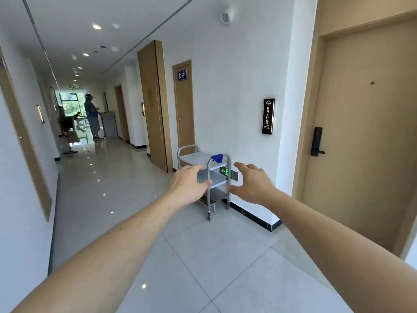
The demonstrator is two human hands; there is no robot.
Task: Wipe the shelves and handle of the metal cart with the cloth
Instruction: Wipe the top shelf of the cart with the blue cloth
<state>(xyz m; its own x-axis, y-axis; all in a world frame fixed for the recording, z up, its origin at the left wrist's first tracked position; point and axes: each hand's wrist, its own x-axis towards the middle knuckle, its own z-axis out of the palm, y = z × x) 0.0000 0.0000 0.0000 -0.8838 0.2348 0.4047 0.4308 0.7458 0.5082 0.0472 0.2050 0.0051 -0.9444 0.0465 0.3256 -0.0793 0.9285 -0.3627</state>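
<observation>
Standing in a tiled corridor, both arms stretched forward. Left hand (pixel 188 182) reaching out with fingers spread and relaxed, gripping nothing. Right hand (pixel 252 185) likewise extended, fingers straight and splayed, thumb pointing inward, holding nothing. Between the hands, farther down the floor (pixel 203 256), a metal cart (pixel 216 177) standing on castors against the white wall (pixel 237 98), well apart from both hands. Three shelves showing, a looped handle (pixel 217 159) at the near end and another at the far end. Blue cloth (pixel 217 157) hanging bunched over the near handle's top. Green exit sign (pixel 228 173) glowing low on the wall just beside the cart. Room plate (pixel 268 116) reading 8708 hanging beside a tan door (pixel 365 132) with a black lock (pixel 317 142). Another person (pixel 92 116) standing far down the hall.
</observation>
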